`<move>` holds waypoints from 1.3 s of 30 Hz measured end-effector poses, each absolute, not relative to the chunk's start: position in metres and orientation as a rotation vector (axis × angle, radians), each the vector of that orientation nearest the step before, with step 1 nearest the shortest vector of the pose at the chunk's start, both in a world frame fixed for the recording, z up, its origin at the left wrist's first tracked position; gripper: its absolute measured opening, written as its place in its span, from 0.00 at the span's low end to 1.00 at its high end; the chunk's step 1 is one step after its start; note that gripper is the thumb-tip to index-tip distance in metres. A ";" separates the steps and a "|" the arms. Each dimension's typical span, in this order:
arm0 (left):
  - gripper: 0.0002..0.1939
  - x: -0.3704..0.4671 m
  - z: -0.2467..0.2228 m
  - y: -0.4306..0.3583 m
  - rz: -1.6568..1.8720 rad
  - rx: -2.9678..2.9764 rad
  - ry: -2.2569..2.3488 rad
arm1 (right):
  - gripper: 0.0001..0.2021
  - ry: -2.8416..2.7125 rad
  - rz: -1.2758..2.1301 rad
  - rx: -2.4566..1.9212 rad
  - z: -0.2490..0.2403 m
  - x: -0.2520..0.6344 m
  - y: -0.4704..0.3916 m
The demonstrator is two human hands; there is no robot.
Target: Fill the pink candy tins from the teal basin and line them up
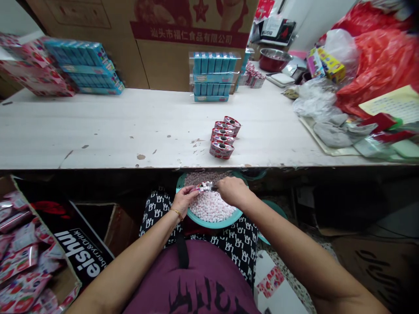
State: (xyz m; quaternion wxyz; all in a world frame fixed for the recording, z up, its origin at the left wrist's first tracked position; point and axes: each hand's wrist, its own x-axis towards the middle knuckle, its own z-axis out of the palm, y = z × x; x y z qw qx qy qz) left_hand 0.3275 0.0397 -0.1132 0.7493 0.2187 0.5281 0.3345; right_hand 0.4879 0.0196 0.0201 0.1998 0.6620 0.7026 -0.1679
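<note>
A turquoise basin point(214, 224) full of small white and pale pink candies point(212, 208) rests on my lap below the table edge. Over it, my left hand point(183, 199) pinches a small printed candy box point(198, 187) that lies tilted toward the right. My right hand point(233, 190) is closed round a small scoop point(214, 188), mostly hidden by the fingers. White candies sit between the scoop and the mouth of the box. On the table just ahead, several red and pink candy boxes point(221, 149) stand in a short row, each with a dark round hole on top.
Blue boxed packs point(216, 78) stand at the back before a large carton point(163, 61). More blue packs point(87, 65) and pink packs point(36, 69) are at left. Red plastic bags point(376, 61) and clutter crowd the right. Strawberry-printed wrappers point(21, 257) fill a carton beside me.
</note>
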 end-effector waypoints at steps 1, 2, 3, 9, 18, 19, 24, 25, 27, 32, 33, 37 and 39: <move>0.19 0.326 -0.113 0.040 0.739 0.454 1.148 | 0.14 1.983 -0.443 1.850 0.023 0.491 0.017; 0.19 0.325 -0.112 0.041 0.749 0.430 1.132 | 0.14 1.993 -0.416 1.863 0.023 0.497 0.012; 0.18 0.322 -0.112 0.043 0.757 0.410 1.111 | 0.13 1.987 -0.395 1.884 0.021 0.506 0.005; 0.14 0.299 -0.110 0.051 0.789 0.357 1.073 | 0.12 1.775 -0.555 2.068 -0.061 0.544 -0.035; 0.11 0.281 -0.100 0.060 0.839 0.335 1.087 | 0.15 1.837 -1.133 2.455 -0.147 0.526 -0.026; 0.11 0.281 -0.100 0.060 0.843 0.338 1.092 | 0.14 1.898 -1.219 2.475 -0.141 0.534 -0.027; 0.11 0.298 -0.102 0.055 0.840 0.362 1.101 | 0.14 2.138 -1.515 2.480 -0.087 0.558 -0.025; 0.12 0.303 -0.102 0.053 0.831 0.369 1.097 | 0.14 2.159 -1.470 2.446 -0.075 0.557 -0.021; 0.14 0.313 -0.103 0.050 0.806 0.382 1.087 | 0.14 2.178 -1.295 2.352 -0.051 0.551 -0.013; 0.15 0.324 -0.101 0.045 0.795 0.386 1.095 | 0.14 2.067 -0.764 2.097 -0.011 0.525 0.007; 0.15 0.325 -0.101 0.045 0.798 0.383 1.099 | 0.14 2.043 -0.688 2.054 -0.005 0.518 0.010; 0.15 0.324 -0.100 0.042 0.801 0.363 1.103 | 0.13 2.005 -0.492 1.909 0.016 0.498 0.018; 0.15 0.322 -0.101 0.042 0.797 0.351 1.103 | 0.13 2.011 -0.450 1.878 0.024 0.496 0.017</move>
